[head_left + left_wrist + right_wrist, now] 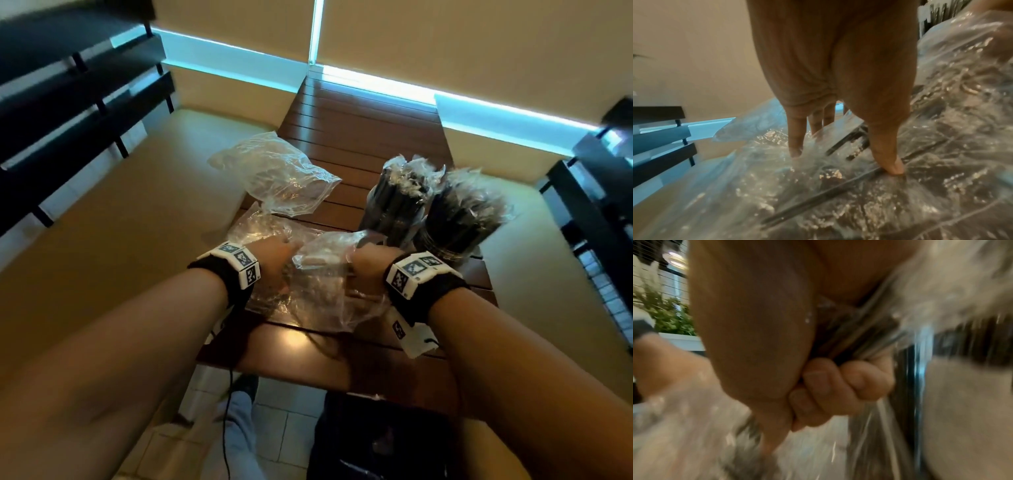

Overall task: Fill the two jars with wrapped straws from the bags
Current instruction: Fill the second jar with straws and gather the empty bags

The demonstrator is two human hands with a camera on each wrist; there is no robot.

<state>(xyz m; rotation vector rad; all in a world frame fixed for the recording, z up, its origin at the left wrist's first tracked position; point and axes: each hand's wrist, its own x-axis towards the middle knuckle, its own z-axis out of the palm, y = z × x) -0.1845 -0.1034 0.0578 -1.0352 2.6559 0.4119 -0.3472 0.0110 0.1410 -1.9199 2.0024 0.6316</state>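
standing upright at the far right of the table [342, 147], two jars [442, 236] are packed with black wrapped straws [459, 209], their crinkly clear wrapper ends fanning out at the top; the jars sit just beside each other. nearer, a clear, wrinkled plastic bag [318, 291] lies on the dark slatted wood with a few thin black straws showing through the film. the right hand [371, 263] has its grip closed, fingers [838, 386] curled round a gathered fold of that bag (the right wrist view is blurred). the left hand [277, 257] presses down on the film with straight fingers [796, 138], thumb tip on a black straw; its grip is not closed. two more clear crumpled bags lie on the left, one [277, 174] farther back, one [260, 226] under the left hand. black slatted chairs [68, 102] stand at both sides.
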